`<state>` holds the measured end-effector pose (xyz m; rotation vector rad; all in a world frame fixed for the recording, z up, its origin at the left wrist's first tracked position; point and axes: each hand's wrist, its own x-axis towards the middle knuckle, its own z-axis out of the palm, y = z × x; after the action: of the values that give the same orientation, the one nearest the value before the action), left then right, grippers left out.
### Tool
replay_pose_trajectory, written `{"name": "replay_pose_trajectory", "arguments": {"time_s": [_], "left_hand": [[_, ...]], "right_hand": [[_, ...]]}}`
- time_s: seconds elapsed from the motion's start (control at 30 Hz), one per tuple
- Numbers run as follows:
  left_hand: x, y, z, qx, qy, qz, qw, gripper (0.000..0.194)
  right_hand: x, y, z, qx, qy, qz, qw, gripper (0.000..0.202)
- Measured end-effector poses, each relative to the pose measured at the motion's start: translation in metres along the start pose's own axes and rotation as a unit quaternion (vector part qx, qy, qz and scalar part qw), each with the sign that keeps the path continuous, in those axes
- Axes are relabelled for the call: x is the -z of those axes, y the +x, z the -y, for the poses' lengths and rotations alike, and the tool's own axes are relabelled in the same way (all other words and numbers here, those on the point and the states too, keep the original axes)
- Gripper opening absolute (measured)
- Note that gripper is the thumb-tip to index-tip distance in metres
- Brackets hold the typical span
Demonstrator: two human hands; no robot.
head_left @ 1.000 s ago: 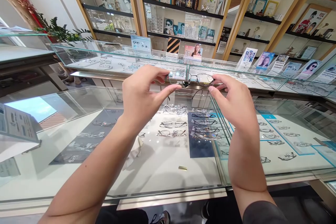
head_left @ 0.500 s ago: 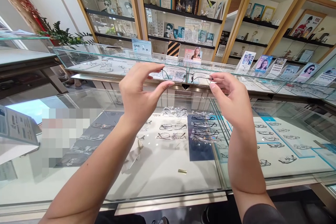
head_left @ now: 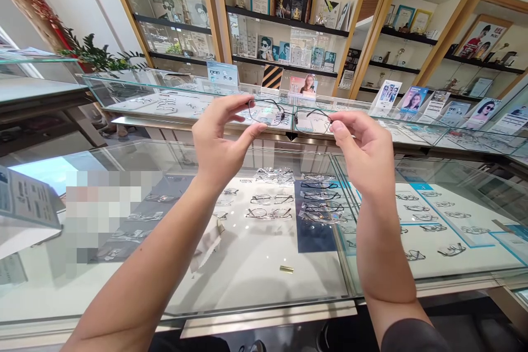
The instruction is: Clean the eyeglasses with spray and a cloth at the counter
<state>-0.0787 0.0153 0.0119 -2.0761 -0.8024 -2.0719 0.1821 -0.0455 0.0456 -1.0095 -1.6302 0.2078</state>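
A pair of eyeglasses (head_left: 283,114) with a thin dark frame and clear lenses is held up in front of me, above the glass display case (head_left: 247,300). My left hand (head_left: 223,140) pinches its left end between thumb and fingers. At the right end, my right hand (head_left: 363,148) grips the frame the same way. The temples partly show through the lenses. Below my left forearm lies a crumpled pale cloth (head_left: 209,245), partly hidden by the arm.
Several eyeglasses (head_left: 270,213) lie in rows in the case under my hands. A small gold-coloured piece (head_left: 286,269) is near its front. A folded card (head_left: 28,206) stands at left. Another glass counter (head_left: 181,85) with upright cards runs behind, before wooden shelves (head_left: 223,22).
The eyeglasses have turned and tilted slightly in my hands, and shifted a little left. My left hand has moved slightly. Both hands keep their hold.
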Motion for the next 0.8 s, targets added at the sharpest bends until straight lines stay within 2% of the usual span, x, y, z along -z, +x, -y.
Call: {"name": "replay_pose_trajectory", "arguments": {"time_s": [0.37,0.63,0.8], "left_hand": [[-0.012,-0.008,0.007,0.041,-0.021,0.036,0.998,0.057],[-0.019,-0.011,0.004,0.097,-0.056,-0.001,0.994,0.059],[-0.015,-0.010,0.001,0.059,-0.019,0.001,0.998,0.057]], "right_hand": [[-0.007,-0.003,0.008,0.002,0.032,0.048,0.998,0.034],[-0.010,-0.005,0.010,0.009,0.023,0.079,0.997,0.036],[-0.008,-0.005,0.012,0.007,0.051,0.097,0.994,0.029]]}}
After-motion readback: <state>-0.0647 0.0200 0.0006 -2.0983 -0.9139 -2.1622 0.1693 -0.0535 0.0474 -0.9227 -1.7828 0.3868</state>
